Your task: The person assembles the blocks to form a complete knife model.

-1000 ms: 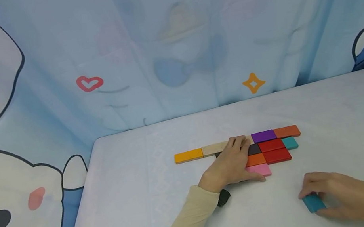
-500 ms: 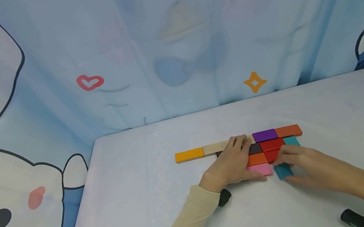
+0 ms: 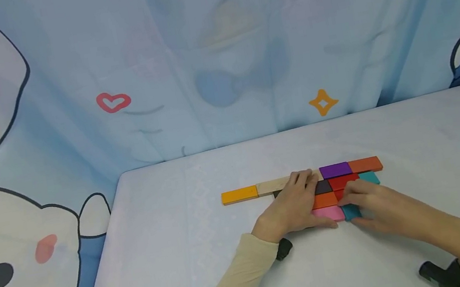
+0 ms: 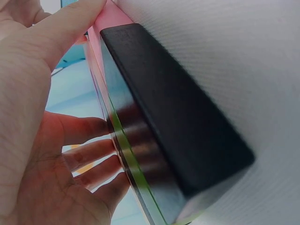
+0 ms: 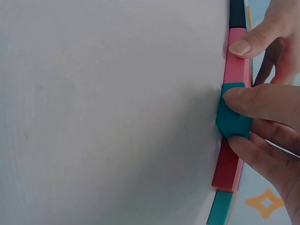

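Observation:
My right hand pinches a small teal block between thumb and fingers. This block sits at the right end of the front row, right against the pink block. My left hand lies across the middle of the flat block layout, fingers extended over it and thumb at the pink block's front edge. A black block fills the front of the left wrist view, beside the pink one; in the head view the left hand hides it. Behind are an orange block and a red block.
The back row holds a yellow block, a bare wood block, a purple block and an orange-brown block. Another teal block ends the second row. A patterned curtain hangs behind the white table.
My right hand has carried the teal block from the front right of the table, leftward and away from me, up to the pink block's right end. The left hand has stayed in place.

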Tool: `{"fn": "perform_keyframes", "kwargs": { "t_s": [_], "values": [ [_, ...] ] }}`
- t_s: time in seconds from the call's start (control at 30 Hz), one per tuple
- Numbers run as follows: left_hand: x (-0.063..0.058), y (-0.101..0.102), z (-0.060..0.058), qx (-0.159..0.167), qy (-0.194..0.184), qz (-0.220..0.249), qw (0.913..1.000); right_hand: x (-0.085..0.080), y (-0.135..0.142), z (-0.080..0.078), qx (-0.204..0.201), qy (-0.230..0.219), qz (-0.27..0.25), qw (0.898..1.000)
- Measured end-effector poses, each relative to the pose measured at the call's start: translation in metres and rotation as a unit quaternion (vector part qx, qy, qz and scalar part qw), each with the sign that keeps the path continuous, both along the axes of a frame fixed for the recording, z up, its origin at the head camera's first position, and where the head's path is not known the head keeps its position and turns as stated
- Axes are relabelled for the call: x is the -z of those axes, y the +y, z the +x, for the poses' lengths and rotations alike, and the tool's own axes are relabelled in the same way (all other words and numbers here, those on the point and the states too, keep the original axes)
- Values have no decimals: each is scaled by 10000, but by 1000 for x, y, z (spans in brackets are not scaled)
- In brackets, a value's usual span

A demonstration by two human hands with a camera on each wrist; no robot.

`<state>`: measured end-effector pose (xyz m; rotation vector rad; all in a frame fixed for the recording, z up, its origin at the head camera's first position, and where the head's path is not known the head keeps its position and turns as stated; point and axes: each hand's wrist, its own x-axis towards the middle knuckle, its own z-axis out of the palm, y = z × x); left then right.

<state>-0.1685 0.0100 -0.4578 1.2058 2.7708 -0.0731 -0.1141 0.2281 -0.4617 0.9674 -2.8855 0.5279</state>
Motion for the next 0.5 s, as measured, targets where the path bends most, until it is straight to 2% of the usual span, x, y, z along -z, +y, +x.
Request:
{"fn": "perform_keyframes", "kwargs": {
  "t_s": [0.3, 0.5],
  "values": [
    [-1, -1, 0, -88, -114, 8, 9999, 1, -3, 1, -73, 341, 45, 9994],
    [-1, -1, -1, -130, -74, -13, 9999, 3, -1, -3, -136, 350, -32, 9993]
  ]
}}
